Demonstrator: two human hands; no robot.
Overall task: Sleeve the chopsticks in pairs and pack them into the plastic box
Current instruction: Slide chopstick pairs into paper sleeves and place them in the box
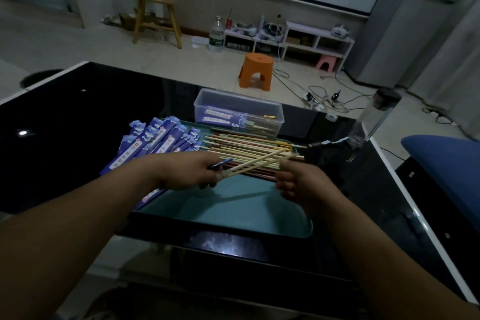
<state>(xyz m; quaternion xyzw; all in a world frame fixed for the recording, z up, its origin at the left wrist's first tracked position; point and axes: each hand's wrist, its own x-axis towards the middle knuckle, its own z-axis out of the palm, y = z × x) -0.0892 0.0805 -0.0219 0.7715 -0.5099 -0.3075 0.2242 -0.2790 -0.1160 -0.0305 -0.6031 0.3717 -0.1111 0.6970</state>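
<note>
Left hand (192, 171) grips sleeve (219, 164); right hand (298, 184) pinches chopsticks (254, 160), seemingly; pile (246, 145) on tray (233, 205) behind, box (207, 104) beyond.

No text can be read here
The blue paper sleeves (153, 138) carry a white strip with printed characters, too blurred to make out.

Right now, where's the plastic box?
Head view, mid-frame: the clear plastic box sits on the black table just beyond the teal tray's far edge, behind the loose chopsticks, with sleeved pairs inside.
</note>
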